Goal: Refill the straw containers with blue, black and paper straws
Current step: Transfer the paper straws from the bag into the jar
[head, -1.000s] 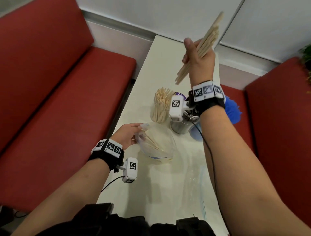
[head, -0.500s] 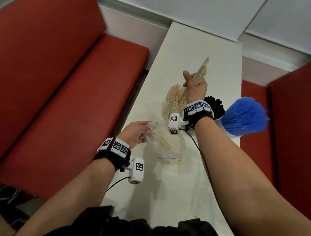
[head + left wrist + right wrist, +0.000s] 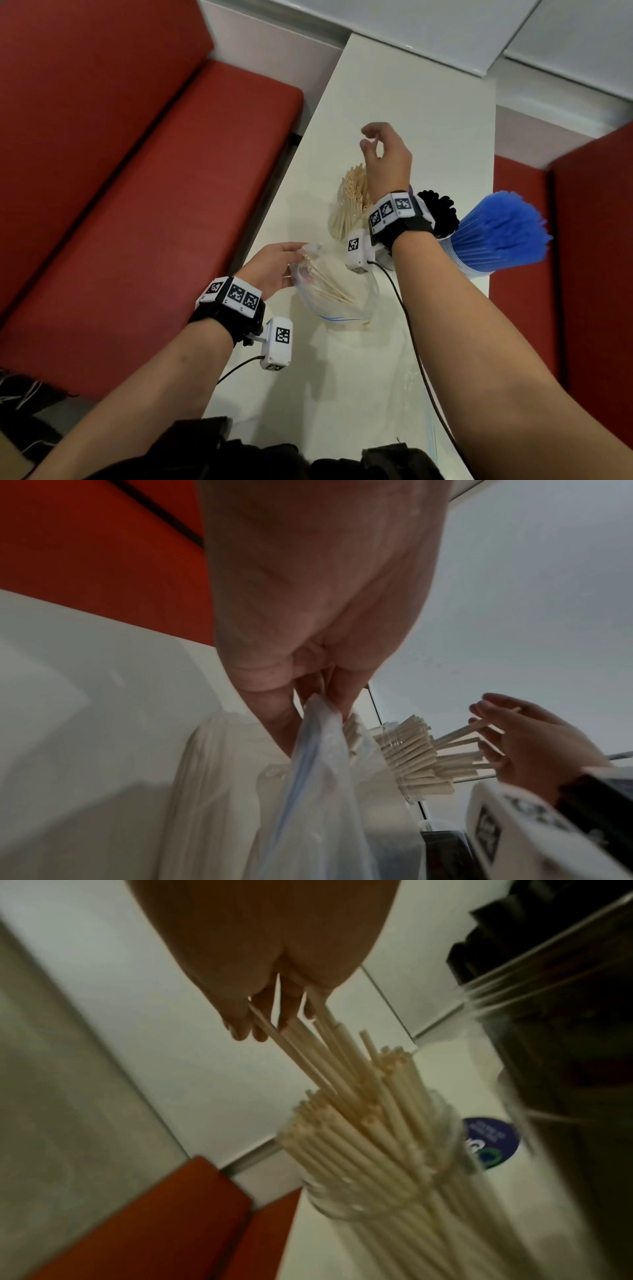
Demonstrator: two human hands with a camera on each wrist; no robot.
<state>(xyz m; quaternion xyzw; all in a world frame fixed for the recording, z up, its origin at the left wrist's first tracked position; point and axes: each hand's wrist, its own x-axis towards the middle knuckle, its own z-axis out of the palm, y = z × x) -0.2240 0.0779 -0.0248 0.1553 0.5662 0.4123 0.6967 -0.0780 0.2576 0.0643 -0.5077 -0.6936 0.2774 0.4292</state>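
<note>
The head view looks steeply down from above onto the white surface point(image 3: 404, 113) between red benches. Each wrist view sits low and close under its palm, looking upward along the fingers. All three share the jar of paper straws point(image 3: 346, 209) point(image 3: 411, 756) point(image 3: 377, 1150).

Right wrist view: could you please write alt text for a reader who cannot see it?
The right hand hangs over a clear jar packed with paper straws, its fingers touching a few taller ones. A container of black straws stands beside it.

Black straws point(image 3: 440, 214) mostly hidden, seemingly.
</note>
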